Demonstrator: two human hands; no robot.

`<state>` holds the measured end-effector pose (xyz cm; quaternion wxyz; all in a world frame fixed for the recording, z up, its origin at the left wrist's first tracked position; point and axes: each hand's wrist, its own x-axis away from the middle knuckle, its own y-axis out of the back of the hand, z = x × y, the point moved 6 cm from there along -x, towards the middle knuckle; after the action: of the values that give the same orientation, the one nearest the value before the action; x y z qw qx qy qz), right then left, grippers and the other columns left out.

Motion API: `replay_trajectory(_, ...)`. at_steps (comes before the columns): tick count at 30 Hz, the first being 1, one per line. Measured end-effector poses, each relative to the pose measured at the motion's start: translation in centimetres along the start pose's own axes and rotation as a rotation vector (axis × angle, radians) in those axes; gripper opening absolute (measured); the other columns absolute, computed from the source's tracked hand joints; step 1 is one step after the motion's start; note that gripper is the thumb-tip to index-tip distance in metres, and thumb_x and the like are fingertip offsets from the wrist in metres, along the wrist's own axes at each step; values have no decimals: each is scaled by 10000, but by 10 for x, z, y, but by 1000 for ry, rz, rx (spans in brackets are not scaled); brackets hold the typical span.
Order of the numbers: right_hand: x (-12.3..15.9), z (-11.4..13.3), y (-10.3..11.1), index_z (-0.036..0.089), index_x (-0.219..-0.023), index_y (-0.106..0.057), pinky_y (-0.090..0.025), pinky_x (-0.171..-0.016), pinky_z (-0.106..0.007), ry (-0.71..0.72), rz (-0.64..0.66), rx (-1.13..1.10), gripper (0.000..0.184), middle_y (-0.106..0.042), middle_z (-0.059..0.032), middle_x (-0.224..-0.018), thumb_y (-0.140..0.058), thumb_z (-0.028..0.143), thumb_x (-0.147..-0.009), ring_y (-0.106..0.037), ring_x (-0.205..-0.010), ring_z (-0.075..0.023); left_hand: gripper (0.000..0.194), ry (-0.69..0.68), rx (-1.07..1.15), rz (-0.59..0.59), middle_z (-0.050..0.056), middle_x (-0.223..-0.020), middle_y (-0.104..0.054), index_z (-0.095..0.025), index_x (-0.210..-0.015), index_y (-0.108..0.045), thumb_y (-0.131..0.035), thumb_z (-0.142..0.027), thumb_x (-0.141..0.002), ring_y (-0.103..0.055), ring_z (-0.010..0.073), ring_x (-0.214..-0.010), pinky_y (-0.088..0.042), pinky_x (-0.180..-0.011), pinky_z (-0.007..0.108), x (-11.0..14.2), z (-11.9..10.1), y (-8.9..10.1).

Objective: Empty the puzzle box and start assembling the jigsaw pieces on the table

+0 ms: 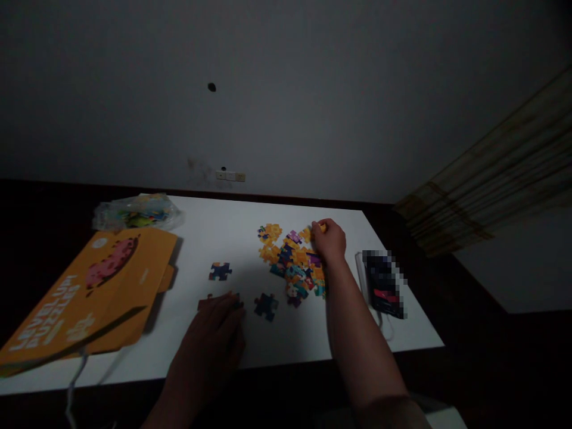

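Observation:
My left hand [215, 329] rests low over the table's front part. Its bent fingers press on reddish-brown puzzle pieces [205, 303], partly hidden under them. Farther off, my right hand [331, 241] pinches a yellow puzzle piece [322, 228] at the far right edge of the pile. That puzzle pile [297, 262] mixes yellow, purple, blue and teal pieces, some overlapping. Between the left hand and the pile lies a dark puzzle piece [267, 306]. A blue and orange puzzle piece [220, 271] sits alone beyond the left hand.
An orange puzzle box [120, 280] lies at the left, with a clear plastic bag [138, 213] of pieces behind it. A phone-like dark item [385, 285], pixelated, with a cable is at the right of the white table [205, 220]. Behind stands a wall; a curtain [491, 179] hangs right.

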<state>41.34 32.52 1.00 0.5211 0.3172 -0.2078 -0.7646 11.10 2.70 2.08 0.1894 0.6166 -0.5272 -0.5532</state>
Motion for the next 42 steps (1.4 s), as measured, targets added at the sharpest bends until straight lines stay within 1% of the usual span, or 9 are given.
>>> replay_trajectory(8,-1,-3,-6,324,-914,-750,-560,-859,-447,48,26,-17,259,-810,-100,-923,-698,572,-969,-723,-911,-334,354,-14,8,6,120,-1411,-806,-293,-1296,-783,-639,-137,-1012,-779,341,-1340,-704,-1122,602,3,3,-2)
replay_trajectory(14,-4,-5,0,285,-962,-794,-566,-869,-431,-3,-9,-73,318,-842,-115,-1001,-716,592,-948,-744,-934,-332,356,-14,-4,6,124,-1401,-813,-281,-1287,-796,-635,-135,-1005,-788,345,-1325,-711,-1106,603,2,3,-1)
replay_trajectory(20,-3,-6,0,260,-964,-802,-574,-877,-437,-42,3,-111,364,-840,-102,-967,-718,610,-913,-748,-928,-332,317,-12,7,3,131,-1379,-819,-256,-1258,-799,-620,-138,-1025,-794,349,-1307,-709,-1104,627,-1,0,2)
replay_trajectory(26,-2,4,12,266,-1062,-813,-579,-917,-443,34,-62,-147,334,-852,-107,-1034,-676,559,-975,-759,-971,-324,345,21,38,4,122,-1402,-813,-282,-1259,-819,-644,-133,-1003,-783,355,-1336,-693,-1134,621,1,2,-1)
replay_trajectory(28,0,10,10,269,-1038,-834,-579,-892,-434,86,9,-138,328,-853,-95,-987,-697,558,-965,-760,-937,-315,345,15,32,14,125,-1412,-809,-278,-1271,-811,-643,-134,-1006,-778,354,-1347,-690,-1142,621,2,3,-2)
replay_trajectory(33,12,21,-9,301,-1019,-888,-599,-878,-453,217,377,-149,343,-874,-76,-946,-767,601,-904,-786,-915,-326,359,-6,7,17,119,-1412,-810,-285,-1288,-793,-649,-123,-1002,-783,349,-1340,-694,-1140,613,2,2,-2)
replay_trajectory(36,16,21,-11,309,-1021,-901,-606,-893,-477,261,458,-167,331,-879,-80,-956,-755,585,-909,-799,-924,-345,345,3,11,-9,121,-1387,-815,-282,-1266,-796,-631,-120,-1010,-789,348,-1316,-699,-1128,615,0,-1,2)
replay_trajectory(39,11,19,-9,300,-996,-878,-600,-926,-477,287,391,-174,305,-872,-88,-977,-708,550,-954,-798,-941,-338,333,-7,14,-2,119,-1377,-817,-283,-1258,-794,-623,-127,-1018,-792,349,-1308,-704,-1119,617,-2,-2,2)
replay_trajectory(42,2,12,-3,267,-1076,-829,-597,-976,-462,239,195,-211,388,-855,-113,-1102,-576,557,-1027,-778,-1052,-325,334,-11,13,17,121,-1381,-814,-280,-1271,-796,-639,-135,-1014,-785,358,-1321,-694,-1130,641,1,2,-1)
